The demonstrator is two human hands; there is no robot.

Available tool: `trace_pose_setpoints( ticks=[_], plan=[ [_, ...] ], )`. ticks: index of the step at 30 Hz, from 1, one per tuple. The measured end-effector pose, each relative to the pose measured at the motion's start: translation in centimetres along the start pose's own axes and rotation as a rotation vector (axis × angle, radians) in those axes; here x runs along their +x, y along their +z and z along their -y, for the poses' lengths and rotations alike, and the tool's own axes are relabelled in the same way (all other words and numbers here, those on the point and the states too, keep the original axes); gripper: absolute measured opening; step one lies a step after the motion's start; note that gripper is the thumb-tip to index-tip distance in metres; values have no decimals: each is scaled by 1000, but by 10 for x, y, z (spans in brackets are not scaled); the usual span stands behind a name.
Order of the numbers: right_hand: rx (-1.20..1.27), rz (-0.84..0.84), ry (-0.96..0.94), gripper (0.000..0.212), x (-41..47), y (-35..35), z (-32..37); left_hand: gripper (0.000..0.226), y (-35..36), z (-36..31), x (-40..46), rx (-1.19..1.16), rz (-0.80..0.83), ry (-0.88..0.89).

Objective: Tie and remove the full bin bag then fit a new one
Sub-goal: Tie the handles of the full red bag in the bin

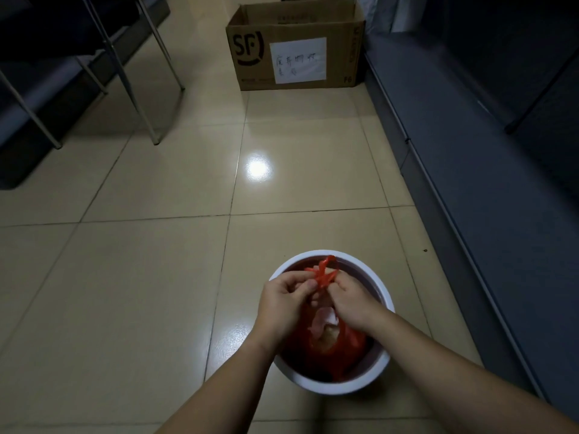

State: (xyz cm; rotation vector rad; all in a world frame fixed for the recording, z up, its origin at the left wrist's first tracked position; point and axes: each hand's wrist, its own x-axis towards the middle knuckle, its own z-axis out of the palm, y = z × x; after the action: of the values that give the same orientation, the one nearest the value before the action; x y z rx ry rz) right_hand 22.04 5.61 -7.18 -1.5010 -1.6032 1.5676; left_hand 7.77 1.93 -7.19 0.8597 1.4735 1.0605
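Observation:
A round bin with a white rim [383, 364] stands on the tiled floor at the lower middle. Inside it sits a red plastic bag [351, 343] with pale rubbish showing through its opening. Both of my hands are over the bin. My left hand [283, 303] pinches one red handle strip of the bag. My right hand [352, 300] grips the other strip. The two strips cross between my fingers in a twisted bunch [326, 274] just above the bin's far rim.
An open cardboard box [294, 48] with a white handwritten label stands at the far end of the floor. Metal legs of furniture [156, 120] are at the upper left. A dark grey cabinet front [470, 120] runs along the right side.

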Motion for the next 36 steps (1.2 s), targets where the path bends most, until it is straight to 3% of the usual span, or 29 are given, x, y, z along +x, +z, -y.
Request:
trace_pose_setpoints(
  ticks=[2, 5, 9, 14, 17, 21, 24, 28, 30, 33, 36],
  plan=[
    [-16, -17, -2, 34, -3, 0, -1, 25, 6, 3, -2, -41, -14, -71],
    [17, -67, -4, 59, -3, 2, -5, 41, 12, 8, 1, 3, -25, -134],
    [-136, -41, -78, 70, -6, -2, -2, 23, 17, 4, -1, -29, 57, -121],
    [-422, 58, -164, 65, 0, -11, 4, 7, 26, -3, -7, -128, -29, -131],
    [-404, 26, -196, 58, 5, -12, 1, 11, 30, -3, -7, -114, -80, -80],
    [-235, -163, -201, 76, 5, -9, -15, 21, 27, -1, -2, 0, -141, -95],
    [-343, -300, -348, 64, -2, -6, -29, 28, 23, -6, 3, -57, -139, -238],
    [-542, -277, -496, 42, -2, 4, -45, 29, 16, -12, 6, -145, -50, -354],
    [-561, -269, -489, 30, 3, 7, -44, 31, 10, -10, 9, -53, -4, -324],
    [-524, -210, -426, 16, 4, 5, -32, 23, 1, -10, 14, 283, 37, -167],
    [-397, -104, -286, 28, -1, 0, -23, 17, -3, -13, 17, 567, 45, 4]
  ],
)
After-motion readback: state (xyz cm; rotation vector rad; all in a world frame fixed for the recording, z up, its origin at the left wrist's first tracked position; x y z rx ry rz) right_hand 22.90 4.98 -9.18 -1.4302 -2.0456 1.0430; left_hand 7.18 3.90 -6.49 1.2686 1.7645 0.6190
